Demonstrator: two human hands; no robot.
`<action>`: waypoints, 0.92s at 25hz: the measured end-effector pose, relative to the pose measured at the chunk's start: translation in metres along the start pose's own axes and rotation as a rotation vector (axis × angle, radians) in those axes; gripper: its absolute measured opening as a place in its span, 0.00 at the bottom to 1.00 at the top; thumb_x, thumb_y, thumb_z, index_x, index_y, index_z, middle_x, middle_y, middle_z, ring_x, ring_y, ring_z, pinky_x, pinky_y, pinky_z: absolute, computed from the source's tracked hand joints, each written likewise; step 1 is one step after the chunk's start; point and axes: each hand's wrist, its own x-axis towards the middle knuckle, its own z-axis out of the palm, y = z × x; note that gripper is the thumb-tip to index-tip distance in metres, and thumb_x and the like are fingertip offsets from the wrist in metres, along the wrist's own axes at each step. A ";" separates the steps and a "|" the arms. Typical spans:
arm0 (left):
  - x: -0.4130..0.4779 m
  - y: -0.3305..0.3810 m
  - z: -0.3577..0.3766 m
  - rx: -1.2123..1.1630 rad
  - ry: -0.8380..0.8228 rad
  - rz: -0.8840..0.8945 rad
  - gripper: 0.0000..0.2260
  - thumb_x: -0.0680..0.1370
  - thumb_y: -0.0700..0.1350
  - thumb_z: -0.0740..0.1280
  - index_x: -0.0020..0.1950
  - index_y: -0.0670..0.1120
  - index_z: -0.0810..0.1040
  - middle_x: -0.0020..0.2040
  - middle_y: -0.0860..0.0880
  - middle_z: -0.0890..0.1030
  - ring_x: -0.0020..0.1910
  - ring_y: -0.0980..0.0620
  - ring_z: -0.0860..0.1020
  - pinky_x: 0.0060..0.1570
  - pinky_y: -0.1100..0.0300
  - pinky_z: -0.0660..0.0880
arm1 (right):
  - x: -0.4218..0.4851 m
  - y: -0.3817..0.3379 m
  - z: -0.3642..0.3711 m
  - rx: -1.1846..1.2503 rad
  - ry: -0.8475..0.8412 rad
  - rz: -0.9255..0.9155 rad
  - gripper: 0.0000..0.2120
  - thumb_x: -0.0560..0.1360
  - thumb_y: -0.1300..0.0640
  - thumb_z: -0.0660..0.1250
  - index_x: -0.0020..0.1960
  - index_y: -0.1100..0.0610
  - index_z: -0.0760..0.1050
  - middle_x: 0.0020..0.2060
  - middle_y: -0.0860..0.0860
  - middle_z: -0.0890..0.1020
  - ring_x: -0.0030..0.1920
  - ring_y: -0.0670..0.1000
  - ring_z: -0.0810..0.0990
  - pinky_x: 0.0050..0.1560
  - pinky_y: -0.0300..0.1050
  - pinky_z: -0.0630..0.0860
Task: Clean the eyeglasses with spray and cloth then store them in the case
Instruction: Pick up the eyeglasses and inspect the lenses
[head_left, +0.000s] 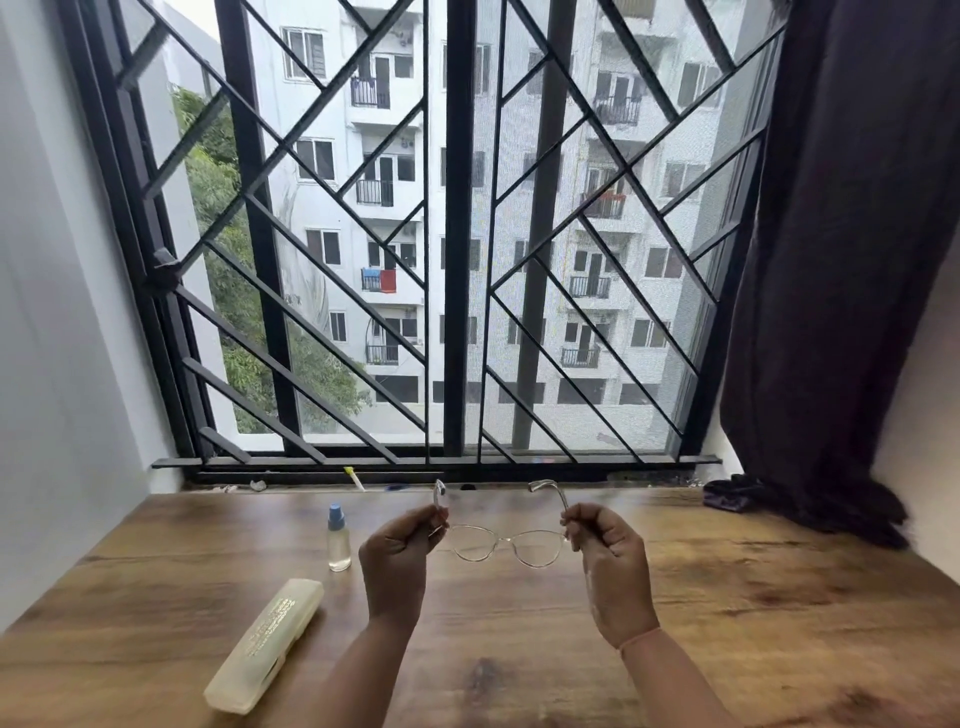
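One pair of eyeglasses (506, 541) is hanging in the air just above the table, held between the two hands in the middle of the view. The frame is thin, clear plastic, with two rounded lenses joined by a narrow bridge. Its two arms are standing open, pointing up and away toward the window. The left hand (397, 561) is pinching the arm on its own side near the hinge, with the fingers curled together round it. The right hand (610, 561) is gripping the other arm the same way, its fingers folded tight on the plastic.

One small spray bottle (338, 540) is standing upright on the table just left of the left hand. It is a clear cylinder with a little liquid at the bottom and a blue cap. Nearer the person, one long case (265, 644) is lying closed at a slant. It is pale, cloudy plastic, boxy with rounded corners, with printing along its lid. One dark crumpled cloth (727, 493) is sitting at the far right edge, well apart from the hands.

The table (727, 623) is showing a smooth brown wood grain. Behind it, one window (452, 234) is carrying a black metal grille of slanted bars. One dark, heavy curtain (852, 260) is hanging in soft folds at the right.
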 end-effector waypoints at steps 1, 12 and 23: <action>0.000 -0.001 0.000 -0.016 0.005 -0.008 0.19 0.71 0.23 0.63 0.36 0.46 0.83 0.31 0.50 0.84 0.34 0.54 0.82 0.38 0.65 0.79 | -0.001 -0.002 0.000 0.004 -0.006 0.005 0.17 0.70 0.79 0.58 0.39 0.60 0.77 0.29 0.49 0.82 0.31 0.41 0.75 0.33 0.29 0.70; -0.017 0.004 -0.005 1.019 -0.234 0.520 0.10 0.65 0.39 0.76 0.45 0.43 0.84 0.38 0.47 0.85 0.36 0.48 0.82 0.34 0.60 0.77 | -0.002 -0.018 0.018 -0.296 0.010 0.058 0.19 0.67 0.77 0.65 0.31 0.54 0.79 0.23 0.46 0.81 0.28 0.39 0.79 0.33 0.28 0.74; -0.021 0.018 0.037 1.164 -0.655 0.990 0.11 0.68 0.43 0.60 0.42 0.50 0.81 0.34 0.55 0.80 0.34 0.55 0.78 0.30 0.63 0.76 | -0.019 -0.027 0.036 -0.661 0.012 -0.111 0.19 0.63 0.70 0.70 0.30 0.48 0.69 0.23 0.48 0.78 0.27 0.38 0.75 0.27 0.25 0.66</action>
